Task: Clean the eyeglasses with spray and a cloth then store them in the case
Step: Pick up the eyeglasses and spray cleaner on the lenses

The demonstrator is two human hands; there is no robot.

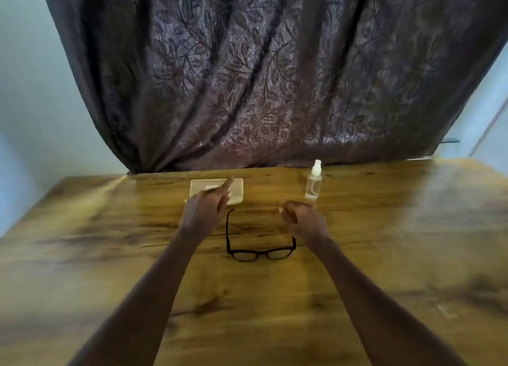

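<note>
Eyeglasses (262,253) lie on the wooden table (371,269) between your forearms, temples unfolded and pointing away from you, with neither hand on them. Your left hand (206,207) is raised over the near edge of the pale case (217,188), fingers fairly straight and reaching forward, holding nothing I can make out (the blur there is heavy). Your right hand (299,218) hovers just short of the spray bottle (313,181), fingers curled in on themselves and empty.

The risks, as I judge them:
- The bottle stands upright and looks light, so a knuckle brushing it on a hurried reach could tip it over.
- The left temple runs right under your left wrist. Drop that arm carelessly and you could press on it or drag the frame across the wood, which could scuff the lenses.
- I cannot pick out a separate cloth. It may be under or inside the case, so check before you spray.

The count: one pair of eyeglasses, one spray bottle, one case, two hands, and no cloth clearly visible. A dark patterned curtain (247,76) hangs behind.
</note>
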